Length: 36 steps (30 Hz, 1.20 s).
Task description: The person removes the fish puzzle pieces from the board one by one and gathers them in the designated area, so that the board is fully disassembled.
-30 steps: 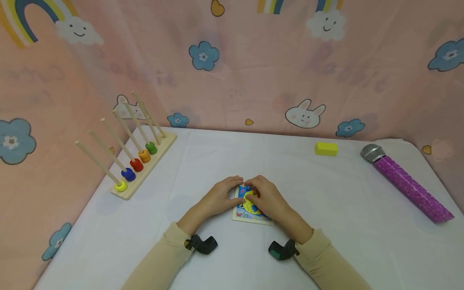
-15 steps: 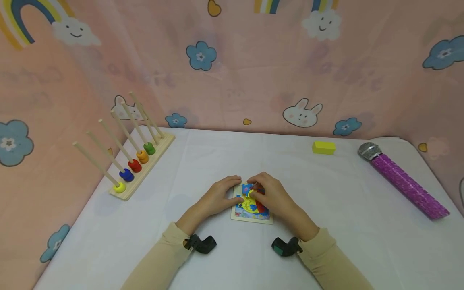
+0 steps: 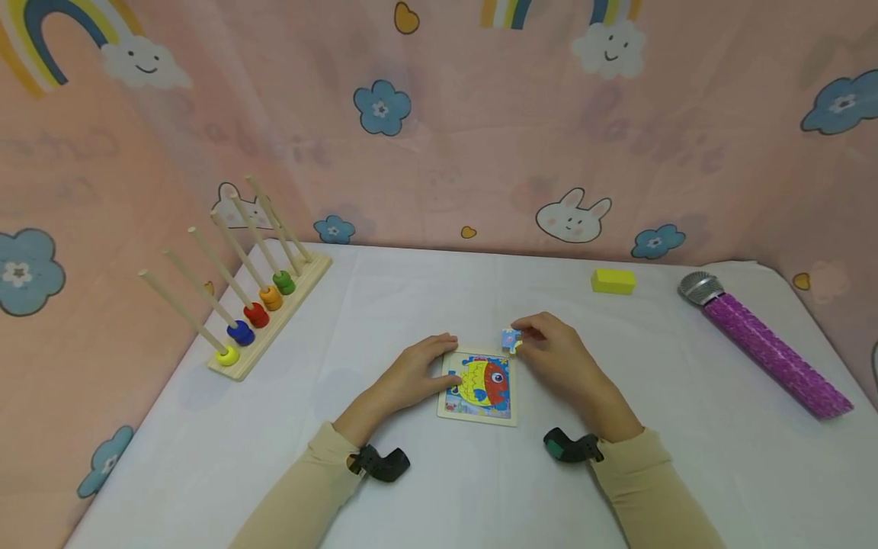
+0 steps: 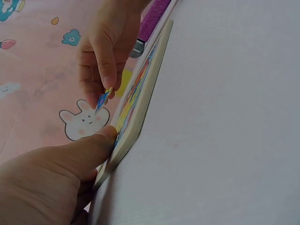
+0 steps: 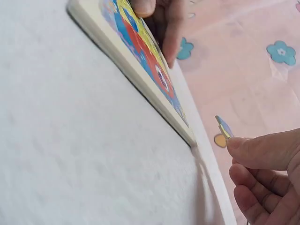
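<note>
A wooden-framed jigsaw puzzle with a yellow and red fish on blue lies flat on the white table. My left hand holds its left side, the thumb over the picture and the fingers along the outer edge. Just beyond the puzzle's upper right corner, my right hand pinches a small blue and yellow puzzle piece between thumb and fingers. In the left wrist view the piece is seen nearly edge-on, raised off the board. The right wrist view shows the same piece at the thumb tip.
An abacus stand with wooden rods and coloured beads is at the left of the table. A yellow block lies toward the back right, near a microphone with a glittery purple handle. Behind the table hangs a pink patterned cloth.
My right hand has lifted the puzzle piece from the upper part of the puzzle and carried it right, past the frame's corner. The left hand stays in place on the puzzle.
</note>
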{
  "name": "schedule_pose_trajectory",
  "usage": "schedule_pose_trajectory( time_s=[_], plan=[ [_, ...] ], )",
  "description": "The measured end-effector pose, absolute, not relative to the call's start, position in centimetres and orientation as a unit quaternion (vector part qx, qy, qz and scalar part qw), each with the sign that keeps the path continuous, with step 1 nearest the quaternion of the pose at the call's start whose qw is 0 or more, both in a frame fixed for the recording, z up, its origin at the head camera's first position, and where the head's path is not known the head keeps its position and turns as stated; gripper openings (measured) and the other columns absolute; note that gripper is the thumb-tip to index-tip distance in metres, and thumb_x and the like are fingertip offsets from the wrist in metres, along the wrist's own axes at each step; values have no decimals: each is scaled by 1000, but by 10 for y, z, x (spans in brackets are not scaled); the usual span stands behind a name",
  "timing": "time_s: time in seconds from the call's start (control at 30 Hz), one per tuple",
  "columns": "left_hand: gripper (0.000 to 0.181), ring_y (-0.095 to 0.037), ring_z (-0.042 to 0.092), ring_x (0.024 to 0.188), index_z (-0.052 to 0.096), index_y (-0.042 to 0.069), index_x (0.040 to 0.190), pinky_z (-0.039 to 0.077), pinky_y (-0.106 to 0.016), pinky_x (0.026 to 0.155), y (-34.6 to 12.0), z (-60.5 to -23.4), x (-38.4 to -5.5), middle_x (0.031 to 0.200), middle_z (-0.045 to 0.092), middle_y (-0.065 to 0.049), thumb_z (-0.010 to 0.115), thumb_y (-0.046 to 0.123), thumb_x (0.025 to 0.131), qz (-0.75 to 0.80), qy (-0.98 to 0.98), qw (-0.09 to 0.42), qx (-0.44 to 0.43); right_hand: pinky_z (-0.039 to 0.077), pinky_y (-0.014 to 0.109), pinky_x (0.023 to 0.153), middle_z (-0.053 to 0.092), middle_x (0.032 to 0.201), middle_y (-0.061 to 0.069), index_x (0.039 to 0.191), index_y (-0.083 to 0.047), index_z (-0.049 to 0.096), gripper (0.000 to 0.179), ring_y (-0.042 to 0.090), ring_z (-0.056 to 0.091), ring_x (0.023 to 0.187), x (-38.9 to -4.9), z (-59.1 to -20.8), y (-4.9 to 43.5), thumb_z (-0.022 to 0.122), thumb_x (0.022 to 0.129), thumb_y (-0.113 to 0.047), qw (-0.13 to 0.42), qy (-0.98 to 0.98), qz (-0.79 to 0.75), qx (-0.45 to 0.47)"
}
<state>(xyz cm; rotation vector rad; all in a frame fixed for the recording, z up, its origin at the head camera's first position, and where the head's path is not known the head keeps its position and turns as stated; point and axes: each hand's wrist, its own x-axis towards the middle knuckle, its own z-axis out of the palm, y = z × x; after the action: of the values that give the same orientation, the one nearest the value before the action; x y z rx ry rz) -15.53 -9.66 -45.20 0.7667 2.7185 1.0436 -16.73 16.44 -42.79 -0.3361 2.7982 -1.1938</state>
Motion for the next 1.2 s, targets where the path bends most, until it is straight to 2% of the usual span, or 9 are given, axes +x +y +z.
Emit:
schedule_pose_trajectory(
  time_s=[0.37,0.7,0.83,1.2],
  plan=[
    [61,-21,38,138,51,7,136,35,-37,112,-96,-452,-155,144,46,-5,72,32,84,342,903,67,250,45,49,97,58,120,17,125,-3,57,35,32,53,110,-179,-435,213,58,90,-6,-14,920,-385,-73],
    [61,-21,38,137,52,6,135,36,-37,112,-96,-452,-155,144,47,-5,72,32,84,343,902,64,253,47,50,91,57,115,22,123,3,57,34,36,55,104,-183,-447,227,61,89,-2,-45,929,-359,-77],
    [61,-21,38,137,52,6,135,35,-36,112,-96,-452,-155,144,47,-5,72,32,84,344,902,64,253,47,49,90,55,116,23,122,4,57,34,35,53,103,-185,-450,229,60,89,-3,-42,931,-353,-77],
    [61,-20,38,138,51,7,136,34,-35,113,-96,-454,-155,144,46,-4,72,33,85,344,904,68,246,44,52,95,51,121,23,123,3,58,34,37,50,110,-186,-448,230,62,90,-6,-15,932,-356,-69]
  ],
)
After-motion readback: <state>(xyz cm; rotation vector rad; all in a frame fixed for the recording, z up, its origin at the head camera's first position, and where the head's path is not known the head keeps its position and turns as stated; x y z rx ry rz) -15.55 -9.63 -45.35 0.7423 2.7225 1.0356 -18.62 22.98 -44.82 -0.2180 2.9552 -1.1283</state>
